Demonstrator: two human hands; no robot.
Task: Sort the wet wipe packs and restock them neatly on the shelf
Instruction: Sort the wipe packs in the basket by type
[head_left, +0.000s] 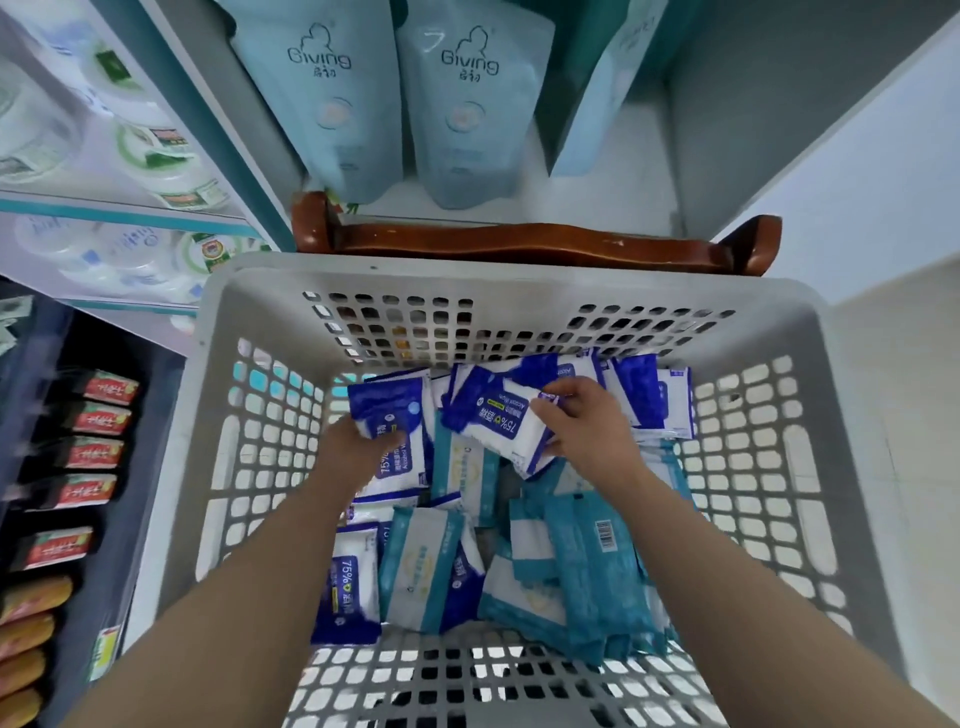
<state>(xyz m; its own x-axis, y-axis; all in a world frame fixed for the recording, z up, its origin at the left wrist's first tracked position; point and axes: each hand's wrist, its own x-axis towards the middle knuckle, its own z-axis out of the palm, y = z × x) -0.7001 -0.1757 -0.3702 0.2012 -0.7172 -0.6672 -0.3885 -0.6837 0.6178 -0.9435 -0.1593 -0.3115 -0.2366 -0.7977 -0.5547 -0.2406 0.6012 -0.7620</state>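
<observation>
Evidently separating blue from teal packs (587, 561): right hand (587, 426) clamps blue alcohol wipe pack (493, 421) in basket (249, 291); left hand (358, 449) on another, grip unclear.

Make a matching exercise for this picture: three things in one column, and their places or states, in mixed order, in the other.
Things:
1. right hand
2. teal wipe packs
3. Giving pouches

Places or states:
A. stand on the shelf
B. lie in the basket, near side
C. grips a blue alcohol wipe pack

Pairs: 1-C, 2-B, 3-A.
</observation>
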